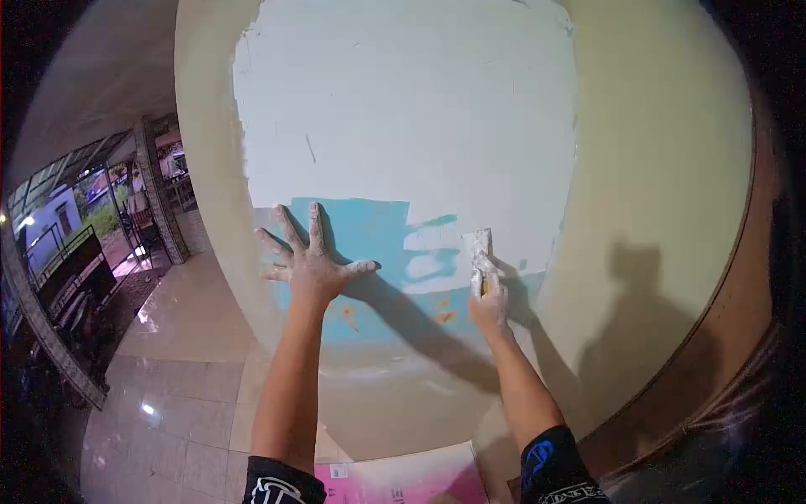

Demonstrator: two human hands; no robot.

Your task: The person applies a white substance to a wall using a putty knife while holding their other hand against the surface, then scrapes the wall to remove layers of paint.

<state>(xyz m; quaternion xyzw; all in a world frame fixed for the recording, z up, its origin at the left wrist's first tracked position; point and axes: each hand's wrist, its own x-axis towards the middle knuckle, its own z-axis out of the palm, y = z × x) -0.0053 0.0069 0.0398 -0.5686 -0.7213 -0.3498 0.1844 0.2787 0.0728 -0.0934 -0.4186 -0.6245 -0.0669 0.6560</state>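
My left hand (312, 267) rests against the wall with its fingers spread, at the left edge of a bare turquoise patch (369, 231). White smears cover its fingers. A putty knife (478, 245) is gripped in my right hand (487, 301), its blade pointing up against the wall and coated in white. White filler (403, 109) covers the large area above both hands. Streaks of it cross the turquoise just left of the putty knife, with turquoise showing between them. Lower down, a few orange-brown spots (445, 317) mark the turquoise.
Cream-coloured wall (655, 168) surrounds the white area. A pink printed sheet or bag (403, 479) lies on the floor at the wall's foot. Shiny tiles (185, 395) run to the left, towards a pillar (159, 193) and a dark railing (75, 277). A brown edge (714, 319) curves along the right.
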